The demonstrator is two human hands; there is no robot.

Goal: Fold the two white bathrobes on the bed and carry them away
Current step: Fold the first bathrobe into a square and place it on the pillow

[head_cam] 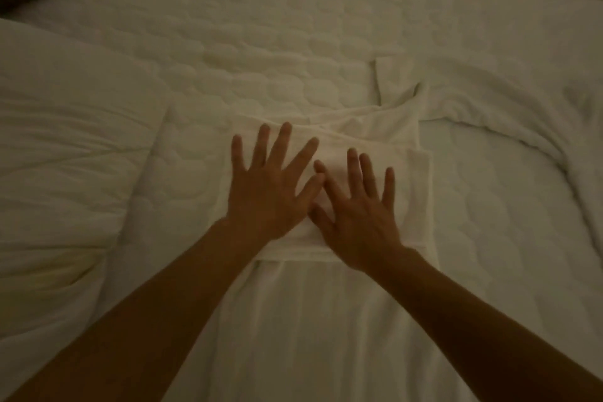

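Fingers (pixel 281 145) straight and spread apart, gripping nothing, the left hand (pixel 267 192) and right hand (pixel 357 215) press flat, side by side, on the folded upper part of a white bathrobe (pixel 326 320) in the middle of the bed (pixel 261 52). This looks like smoothing a fold. The next move would be to lift the long, not yet folded lower part up over it, edges kept square. No brand, label or writing can be read.

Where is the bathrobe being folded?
Head view, centre: the bathrobe lies on the quilted bed, pressed flat under the left hand and right hand, with a pillow to its left and rumpled bedding to its right.
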